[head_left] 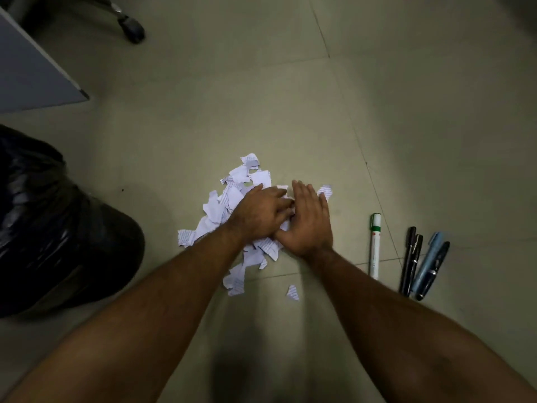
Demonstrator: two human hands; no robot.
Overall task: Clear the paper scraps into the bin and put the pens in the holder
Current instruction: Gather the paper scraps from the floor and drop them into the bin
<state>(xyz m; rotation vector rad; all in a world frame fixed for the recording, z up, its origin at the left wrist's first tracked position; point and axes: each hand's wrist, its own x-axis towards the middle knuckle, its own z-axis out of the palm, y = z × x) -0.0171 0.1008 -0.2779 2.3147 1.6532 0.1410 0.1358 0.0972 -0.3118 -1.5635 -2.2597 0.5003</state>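
Pale tiled floor [290, 112], grout lines running diagonally; dim, uneven light. Desk corner [35, 74] at upper left, a chair castor [134, 29] beyond it. Black-lined bin [52, 228] at left edge, its mouth not clearly visible from this angle.

Scraps [220, 207]: torn printed paper, heaped at centre of floor, well apart from the bin; a few strays nearer the viewer, one small piece [292, 292] lying alone. None visibly in the bin.

Left hand [260, 212]: palm down on the heap, fingers spread and fairly straight, pressing on paper rather than closed round it. Right hand [309, 221]: on edge at the heap's right flank, fingers straight and together, touching the scraps. Hands close beside each other, meeting over the pile.

Pens: a white marker [374, 245], two black pens [409, 260], a blue pen [427, 261] and a dark pen [434, 270], lying roughly parallel on the floor at right, near the heap but not touching it. Holder not in view.

Judged stage: gathering of scraps into one heap, early in the task. Left to do, by appearance: lifting of heap to bin, collection of strays, all pens to holder.
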